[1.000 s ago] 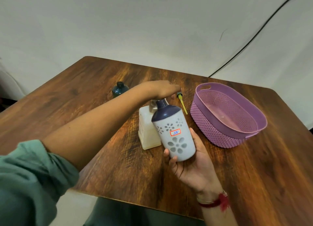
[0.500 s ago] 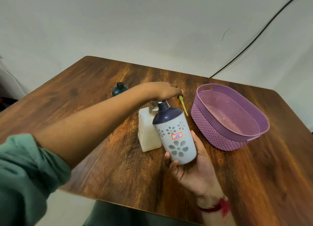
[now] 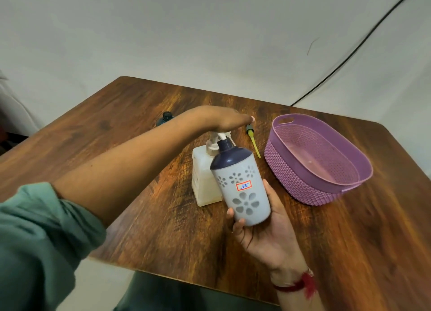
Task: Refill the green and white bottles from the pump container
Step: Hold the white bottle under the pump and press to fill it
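A purple basket (image 3: 303, 189) sits on the right of the wooden desk (image 3: 163, 229). A loose yellow dip tube (image 3: 254, 145) lies between the basket and the pump container (image 3: 203, 178). A black cable (image 3: 349, 54) runs down the wall behind. The green bottle (image 3: 166, 117) stands at the far left, mostly hidden behind the person's left forearm, which crosses the desk from a green sleeve (image 3: 35, 240).

The left hand (image 3: 224, 119) lies flat, palm down, fingers straight, on top of the pump head. The right hand (image 3: 268, 229), with a red thread (image 3: 300, 285) at the wrist, is curled round the base of the white bottle (image 3: 242, 189). It holds the bottle above the desk, tilted, with the dark neck right at the spout. The bottle covers part of the container's front.

Compared with half a second ago, the left hand sits higher and flatter, and more of the white pump head shows beneath it. The white bottle stays at the spout.
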